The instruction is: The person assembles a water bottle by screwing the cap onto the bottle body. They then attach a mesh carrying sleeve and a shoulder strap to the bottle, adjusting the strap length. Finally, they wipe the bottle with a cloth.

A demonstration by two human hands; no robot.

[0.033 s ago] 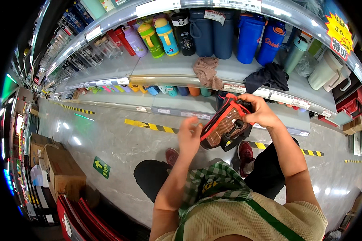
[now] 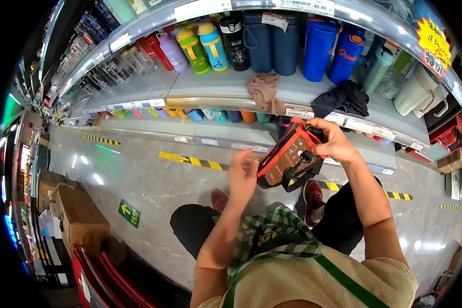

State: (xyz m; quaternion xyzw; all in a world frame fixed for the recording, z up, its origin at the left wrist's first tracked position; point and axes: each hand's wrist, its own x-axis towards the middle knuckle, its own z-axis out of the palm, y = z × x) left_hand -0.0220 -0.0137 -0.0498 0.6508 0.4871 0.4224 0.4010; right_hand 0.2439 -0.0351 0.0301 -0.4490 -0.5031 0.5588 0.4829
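My right hand (image 2: 333, 141) pinches the upper right end of a small bag (image 2: 287, 159), holding it off the floor in front of the shelf. The bag has red edging, a brown patterned side, and a black strap with a buckle (image 2: 299, 163). At the bag's lower left end is my left hand (image 2: 242, 177). Its fingers are curled together and slightly blurred, and whatever they may hold is hidden. A brown cloth (image 2: 265, 92) hangs over the shelf edge beyond the bag. To its right lies a dark cloth (image 2: 341, 100).
Insulated bottles and tumblers, including blue tumblers (image 2: 321, 51), line the shelf (image 2: 210, 87). A lower shelf (image 2: 241, 134) holds more colourful bottles. Yellow and black tape (image 2: 192, 161) runs along the floor. A cardboard box (image 2: 82, 215) and red baskets (image 2: 100, 277) stand to the left.
The bag has risen very slightly in my right hand. Both hands otherwise keep nearly the same places.
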